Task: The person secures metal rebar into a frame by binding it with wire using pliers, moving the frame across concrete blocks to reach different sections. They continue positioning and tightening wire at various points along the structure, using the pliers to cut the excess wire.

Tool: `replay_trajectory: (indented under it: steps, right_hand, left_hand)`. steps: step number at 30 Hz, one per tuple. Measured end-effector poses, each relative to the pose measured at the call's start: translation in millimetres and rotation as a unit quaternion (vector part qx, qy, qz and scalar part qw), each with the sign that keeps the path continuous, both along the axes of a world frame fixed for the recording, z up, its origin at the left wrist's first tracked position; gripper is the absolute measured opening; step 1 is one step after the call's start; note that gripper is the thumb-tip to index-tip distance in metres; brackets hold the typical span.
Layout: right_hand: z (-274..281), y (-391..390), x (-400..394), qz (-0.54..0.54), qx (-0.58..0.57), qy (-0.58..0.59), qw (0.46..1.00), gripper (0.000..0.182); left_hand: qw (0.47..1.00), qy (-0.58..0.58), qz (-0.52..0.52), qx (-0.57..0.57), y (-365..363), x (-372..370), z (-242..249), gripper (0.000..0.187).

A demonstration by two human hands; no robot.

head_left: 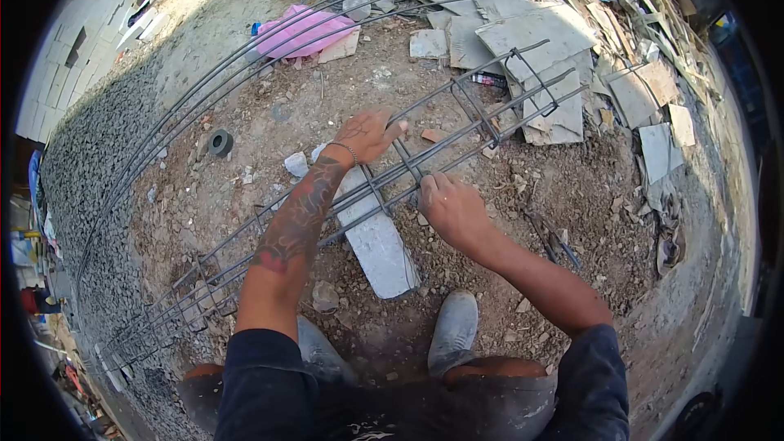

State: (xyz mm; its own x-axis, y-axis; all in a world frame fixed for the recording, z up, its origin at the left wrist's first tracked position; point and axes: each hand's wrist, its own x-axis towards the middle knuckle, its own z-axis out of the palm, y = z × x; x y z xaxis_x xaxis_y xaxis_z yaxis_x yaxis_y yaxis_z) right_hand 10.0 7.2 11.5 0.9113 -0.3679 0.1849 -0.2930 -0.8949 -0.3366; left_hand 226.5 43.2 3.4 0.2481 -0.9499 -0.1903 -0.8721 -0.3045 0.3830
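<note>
A long rebar cage (498,110), made of steel bars with square stirrups, runs diagonally from lower left to upper right before me. My left hand (367,135) is closed over its far side beside a stirrup, thumb pointing right; the fingertips are partly hidden. On the near side, my right hand (449,206) makes a fist at the lower bar where another stirrup crosses; what lies inside the fingers is hidden. Beneath the cage, between my hands and feet, a pale concrete block (380,257) lies on the dirt.
Loose long rebars (196,86) curve past on the far left. A roll of dark wire or tape (220,143), a pink plastic bag (302,33) and broken boards (535,37) lie beyond the cage. A dark tool with two handles (555,241) rests right of my right hand. Gravel (90,163) covers the left.
</note>
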Motion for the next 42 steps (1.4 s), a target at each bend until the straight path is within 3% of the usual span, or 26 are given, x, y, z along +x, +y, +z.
replay_trajectory:
  steps: [2, 4, 6, 9, 11, 14, 16, 17, 19, 21, 23, 24, 26, 30, 32, 33, 35, 36, 38, 42]
  right_hand:
    - [1.7, -7.5, -10.0, -0.008, 0.039, 0.009, 0.999, 0.018]
    - [-0.7, -16.1, -38.7, -0.103, 0.109, -0.096, 0.984, 0.027]
    - [-39.5, -43.8, -86.5, -0.242, 0.060, -0.089, 0.964, 0.034]
    - [-110.4, -79.4, -190.5, -0.378, -0.059, 0.093, 0.919, 0.053]
    - [-129.7, -79.7, -241.4, -0.372, -0.002, 0.180, 0.910, 0.052]
    - [-144.9, -80.5, -269.8, -0.318, -0.043, 0.156, 0.934, 0.050]
    - [-143.5, -80.5, -273.8, -0.331, -0.010, 0.142, 0.933, 0.048]
    - [-141.1, -78.0, -272.1, -0.350, -0.002, 0.147, 0.925, 0.049]
    - [-138.8, -72.2, -269.6, -0.355, -0.030, 0.140, 0.924, 0.054]
    - [-140.7, -62.4, -272.2, -0.365, -0.020, 0.162, 0.917, 0.056]
    - [-133.1, -57.5, -265.4, -0.404, 0.033, 0.206, 0.891, 0.061]
    - [-129.0, -59.0, -258.4, -0.399, 0.032, 0.208, 0.893, 0.061]
    - [-121.2, -64.3, -250.5, -0.452, 0.139, 0.271, 0.838, 0.049]
    - [-144.1, -64.5, -256.7, -0.436, 0.091, 0.238, 0.863, 0.033]
    - [-153.0, -58.9, -257.7, -0.361, -0.042, 0.031, 0.931, 0.025]
    - [-155.5, -57.7, -254.7, -0.355, -0.043, 0.033, 0.933, 0.025]
    - [-156.1, -54.6, -246.4, -0.303, 0.100, -0.074, 0.945, 0.021]
    - [-141.5, -48.0, -234.3, -0.303, 0.096, -0.072, 0.945, 0.021]
    - [-107.2, -29.2, -205.6, -0.315, 0.375, -0.060, 0.870, 0.019]
    - [-30.6, -4.4, -158.2, -0.227, 0.449, -0.027, 0.864, 0.019]
  left_hand:
    - [1.000, 0.018, 0.004, -0.011, -1.6, 0.6, -1.2, 0.050]
    - [0.999, 0.011, 0.007, -0.038, 0.1, 0.6, -3.1, 0.048]
    - [1.000, 0.016, 0.003, -0.020, 0.0, 1.6, -1.6, 0.048]
    - [1.000, 0.021, -0.006, -0.012, 0.6, 4.9, -1.4, 0.048]
    - [0.999, 0.025, -0.012, -0.018, 0.7, 1.3, 0.6, 0.048]
    - [0.999, 0.036, 0.017, 0.006, 1.2, -5.4, 9.9, 0.048]
    - [0.983, 0.005, 0.066, -0.173, 4.9, -9.4, 7.8, 0.046]
    - [0.983, 0.000, 0.067, -0.173, 7.6, -13.1, 11.8, 0.046]
    - [0.937, -0.030, 0.117, -0.329, 23.0, -31.7, 25.8, 0.043]
    - [0.924, -0.012, 0.217, -0.315, 48.1, -67.4, 36.4, 0.040]
    - [0.916, 0.117, 0.274, -0.268, 67.1, -114.0, 48.5, 0.034]
    - [0.930, 0.108, 0.249, -0.249, 73.0, -129.1, 40.3, 0.033]
    - [0.939, 0.103, 0.232, -0.231, 78.3, -146.9, 22.9, 0.031]
    - [0.932, 0.155, 0.266, -0.193, 77.8, -152.0, 10.0, 0.029]
    - [0.927, 0.168, 0.286, -0.176, 79.4, -150.1, 10.0, 0.023]
    - [0.925, 0.169, 0.292, -0.176, 80.4, -148.6, 9.6, 0.023]
    - [0.920, 0.209, 0.288, -0.167, 78.8, -146.1, 8.6, 0.020]
    - [0.918, 0.213, 0.288, -0.169, 77.2, -145.4, 8.4, 0.020]
    - [0.929, 0.199, 0.269, -0.156, 78.0, -144.7, 7.8, 0.020]
    - [0.919, 0.186, 0.289, -0.194, 78.1, -150.7, 3.4, 0.020]
